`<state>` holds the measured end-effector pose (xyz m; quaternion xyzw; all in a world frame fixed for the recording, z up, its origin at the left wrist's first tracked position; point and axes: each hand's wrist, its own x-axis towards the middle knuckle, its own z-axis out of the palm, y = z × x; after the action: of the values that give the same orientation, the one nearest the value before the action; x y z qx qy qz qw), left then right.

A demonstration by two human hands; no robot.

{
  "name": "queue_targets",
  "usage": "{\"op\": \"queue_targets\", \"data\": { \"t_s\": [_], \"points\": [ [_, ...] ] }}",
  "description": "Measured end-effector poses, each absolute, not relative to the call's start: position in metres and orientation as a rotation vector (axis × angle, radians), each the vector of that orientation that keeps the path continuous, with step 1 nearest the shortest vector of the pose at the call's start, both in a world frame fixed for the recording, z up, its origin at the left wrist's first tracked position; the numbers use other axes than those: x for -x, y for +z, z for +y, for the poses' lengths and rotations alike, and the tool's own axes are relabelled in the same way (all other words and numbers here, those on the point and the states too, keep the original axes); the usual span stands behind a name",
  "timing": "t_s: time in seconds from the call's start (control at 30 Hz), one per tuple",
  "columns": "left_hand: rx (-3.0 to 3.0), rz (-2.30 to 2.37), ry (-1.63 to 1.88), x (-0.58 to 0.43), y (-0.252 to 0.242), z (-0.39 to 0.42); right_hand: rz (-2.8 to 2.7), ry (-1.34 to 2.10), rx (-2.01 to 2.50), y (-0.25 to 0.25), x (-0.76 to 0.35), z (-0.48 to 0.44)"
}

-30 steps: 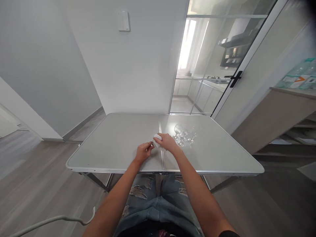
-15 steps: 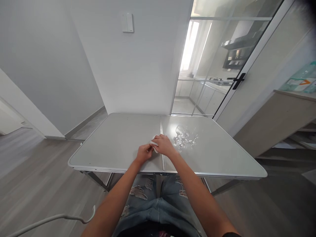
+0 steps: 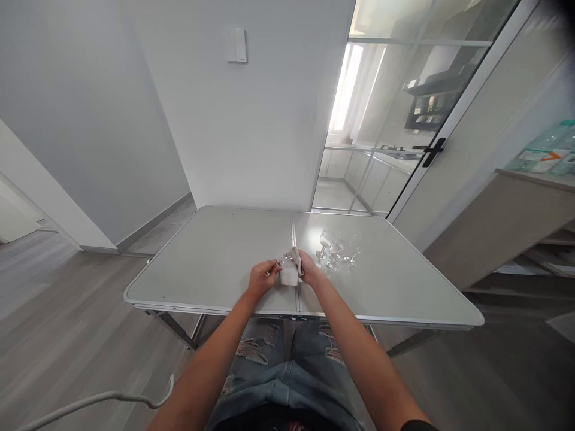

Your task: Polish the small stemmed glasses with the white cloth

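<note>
Over the table's centre seam, my left hand (image 3: 262,277) is closed in a pinch on a small clear stemmed glass (image 3: 286,256), which is tilted on its side with the bowl toward my right hand. My right hand (image 3: 309,269) is closed on a white cloth (image 3: 290,276), possibly a paper wipe, that hangs over and below the bowl. The cloth and fingers hide part of the glass. Right of my hands, several clear stemmed glasses (image 3: 326,240) stand grouped on the table.
The grey folding table (image 3: 215,257) has a metal rim and a middle seam. A wall stands behind it, with a glass-paned door (image 3: 372,120) at the back right. At the right, a wooden shelf (image 3: 507,215) holds plastic bottles (image 3: 543,152). A white cable (image 3: 99,396) shows at lower left.
My right hand has moved off the top of the cloth to its right side. The cloth has opened out and hangs down, and the glass now shows between my hands.
</note>
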<state>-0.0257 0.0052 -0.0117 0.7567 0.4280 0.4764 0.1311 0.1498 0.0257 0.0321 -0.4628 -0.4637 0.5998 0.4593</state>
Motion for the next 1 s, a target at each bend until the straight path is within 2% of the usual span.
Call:
{"op": "queue_targets", "data": {
  "t_s": [0.17, 0.37, 0.5, 0.67, 0.87, 1.0],
  "points": [
    [-2.097, 1.360, 1.437, 0.025, -0.011, 0.007, -0.729, 1.208, 1.105, 0.015, -0.093, 0.002],
    [-2.097, 1.312, 1.417, 0.028, -0.008, 0.009, -1.093, 0.715, 1.233, 0.007, -0.067, -0.018],
    [-2.166, 1.291, 1.340, 0.029, -0.010, 0.011, -1.215, 0.628, 1.254, 0.003, -0.079, -0.017],
    [-2.168, 1.353, 1.298, 0.029, -0.009, 0.009, -1.348, 0.799, 1.231, 0.008, -0.103, -0.006],
    [-2.122, 1.258, 1.311, 0.027, -0.002, 0.003, -1.220, 1.491, 1.017, 0.015, -0.133, 0.002],
    [-1.949, 1.172, 1.406, 0.028, -0.001, 0.003, -1.054, 1.715, 0.900, 0.011, -0.141, 0.000]
  ]
}}
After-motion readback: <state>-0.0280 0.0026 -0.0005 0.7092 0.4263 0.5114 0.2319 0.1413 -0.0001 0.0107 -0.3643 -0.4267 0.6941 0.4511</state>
